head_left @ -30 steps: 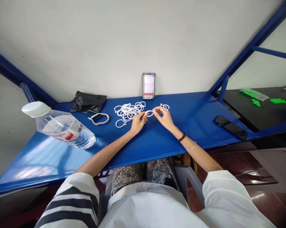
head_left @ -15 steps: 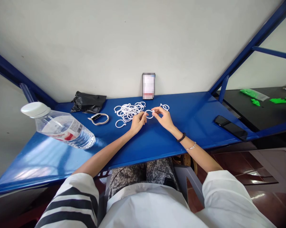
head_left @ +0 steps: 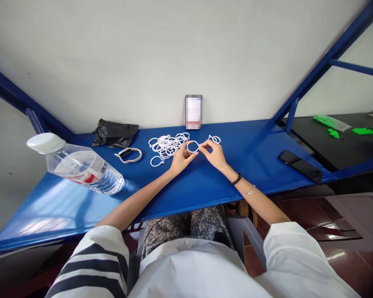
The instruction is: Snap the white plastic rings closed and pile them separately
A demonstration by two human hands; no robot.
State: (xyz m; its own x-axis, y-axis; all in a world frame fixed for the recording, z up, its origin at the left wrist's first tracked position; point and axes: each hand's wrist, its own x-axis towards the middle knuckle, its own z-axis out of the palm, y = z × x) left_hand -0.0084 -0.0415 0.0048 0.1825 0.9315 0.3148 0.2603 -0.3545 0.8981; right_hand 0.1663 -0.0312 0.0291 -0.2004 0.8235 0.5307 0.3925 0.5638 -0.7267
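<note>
Between my hands is a white plastic ring (head_left: 192, 141), resembling a curtain ring, held just above the blue table. My right hand (head_left: 216, 156) pinches its right side between thumb and forefinger. On the opposite side, my left hand (head_left: 180, 160) has its forefinger along the ring's left edge and its thumb stretched beneath it. A pile of similar white rings (head_left: 168, 145) lies just beyond my left hand, with one ring (head_left: 152, 164) at its near side. Behind the fingers of my right hand lie a few more white rings (head_left: 216, 138), partly hidden.
A phone (head_left: 194, 111) leans upright against the wall. To the left are a black plastic bag (head_left: 115, 133), a watch (head_left: 130, 155) and a large water bottle (head_left: 84, 167). Another phone (head_left: 300, 165) lies near the right edge of the blue table (head_left: 180, 198). Green pieces (head_left: 363, 131) rest farther right.
The ring has turned to face me more fully and risen slightly. My left thumb has swung out to the right under it, while my right hand has barely moved.
</note>
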